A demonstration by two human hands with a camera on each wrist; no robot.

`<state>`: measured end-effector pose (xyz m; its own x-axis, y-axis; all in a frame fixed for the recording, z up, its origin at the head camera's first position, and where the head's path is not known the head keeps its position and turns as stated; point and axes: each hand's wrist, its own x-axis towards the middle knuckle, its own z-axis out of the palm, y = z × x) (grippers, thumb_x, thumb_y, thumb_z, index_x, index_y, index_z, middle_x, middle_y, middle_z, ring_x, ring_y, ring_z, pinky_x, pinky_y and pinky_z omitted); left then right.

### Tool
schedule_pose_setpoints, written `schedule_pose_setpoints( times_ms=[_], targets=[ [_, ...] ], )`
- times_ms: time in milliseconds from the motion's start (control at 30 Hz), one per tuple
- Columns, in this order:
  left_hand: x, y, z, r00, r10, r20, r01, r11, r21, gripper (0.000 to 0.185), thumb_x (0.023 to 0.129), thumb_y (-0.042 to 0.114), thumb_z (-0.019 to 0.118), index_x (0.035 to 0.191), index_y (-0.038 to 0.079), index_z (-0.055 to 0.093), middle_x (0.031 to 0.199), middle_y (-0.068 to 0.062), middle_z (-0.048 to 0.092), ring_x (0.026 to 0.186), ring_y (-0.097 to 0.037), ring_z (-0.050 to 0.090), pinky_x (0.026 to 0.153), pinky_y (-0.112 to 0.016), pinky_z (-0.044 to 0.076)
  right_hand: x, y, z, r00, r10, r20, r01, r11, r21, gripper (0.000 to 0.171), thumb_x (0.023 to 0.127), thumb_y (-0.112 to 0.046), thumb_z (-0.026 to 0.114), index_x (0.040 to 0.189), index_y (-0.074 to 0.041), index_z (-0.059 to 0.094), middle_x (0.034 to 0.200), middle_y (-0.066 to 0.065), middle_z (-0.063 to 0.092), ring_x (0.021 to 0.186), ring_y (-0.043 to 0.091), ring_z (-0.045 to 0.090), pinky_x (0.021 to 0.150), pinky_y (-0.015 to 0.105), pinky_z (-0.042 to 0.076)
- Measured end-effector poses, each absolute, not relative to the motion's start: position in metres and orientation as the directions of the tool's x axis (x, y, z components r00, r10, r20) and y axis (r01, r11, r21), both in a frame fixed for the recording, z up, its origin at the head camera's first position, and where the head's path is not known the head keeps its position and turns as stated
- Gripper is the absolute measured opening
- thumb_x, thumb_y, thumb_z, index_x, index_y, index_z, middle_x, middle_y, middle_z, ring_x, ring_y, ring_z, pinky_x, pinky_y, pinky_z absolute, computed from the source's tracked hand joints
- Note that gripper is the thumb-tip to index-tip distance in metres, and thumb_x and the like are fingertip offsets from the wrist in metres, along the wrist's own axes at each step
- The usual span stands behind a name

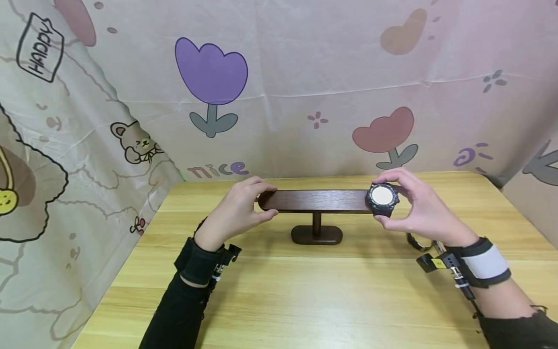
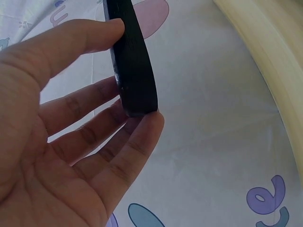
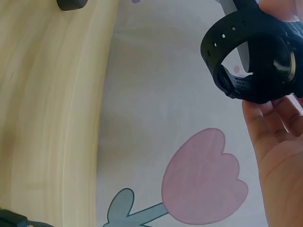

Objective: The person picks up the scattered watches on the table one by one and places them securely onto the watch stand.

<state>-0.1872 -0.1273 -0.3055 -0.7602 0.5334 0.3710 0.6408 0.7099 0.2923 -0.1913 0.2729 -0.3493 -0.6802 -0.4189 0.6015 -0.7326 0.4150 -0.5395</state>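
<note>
A dark wooden T-shaped stand (image 1: 317, 228) is on the table, its flat bar (image 1: 314, 200) lying level. My left hand (image 1: 255, 203) grips the bar's left end (image 2: 139, 90), thumb on one face and fingers on the other. My right hand (image 1: 394, 208) holds a black watch (image 1: 382, 198) with a white face at the bar's right end, pinched between thumb and fingers. In the right wrist view the watch (image 3: 255, 61) has its strap closed in a loop, and my fingers (image 3: 277, 137) are under it. Whether the loop is around the bar I cannot tell.
The light wooden table (image 1: 305, 291) is walled by a cartoon-print cloth (image 1: 209, 77) behind and on both sides. A second dark strap (image 1: 417, 242) lies on the table under my right wrist. Both wrists wear black bands.
</note>
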Motion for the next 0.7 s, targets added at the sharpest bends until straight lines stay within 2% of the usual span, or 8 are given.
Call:
schedule_pose_setpoints(
  times_ms=[467,700],
  targets=[
    [-0.187,-0.127,-0.307,-0.766,0.526,0.369,0.633,0.719,0.288,0.045,0.088,0.02,0.09,0.127,0.003,0.075,0.117,-0.01,0.074,0.097,-0.022,0.069,0.081,-0.034,0.059,-0.196,0.262,-0.351,-0.681,-0.45,0.578,-0.732,0.432,-0.527,0.085,0.057,0.016,0.095,0.133,-0.008,0.065,0.131,-0.006,0.06,0.117,0.0,0.061,0.111,0.008,0.045],
    [-0.188,-0.128,-0.308,-0.766,0.527,0.368,0.634,0.716,0.292,0.045,0.088,0.02,0.09,0.126,0.003,0.075,0.116,-0.01,0.074,0.094,-0.021,0.067,0.079,-0.032,0.058,-0.199,0.257,-0.349,-0.676,-0.468,0.569,-0.736,0.464,-0.493,0.084,0.057,0.011,0.098,0.131,-0.01,0.064,0.132,-0.003,0.062,0.118,-0.003,0.059,0.109,0.007,0.045]
  ],
)
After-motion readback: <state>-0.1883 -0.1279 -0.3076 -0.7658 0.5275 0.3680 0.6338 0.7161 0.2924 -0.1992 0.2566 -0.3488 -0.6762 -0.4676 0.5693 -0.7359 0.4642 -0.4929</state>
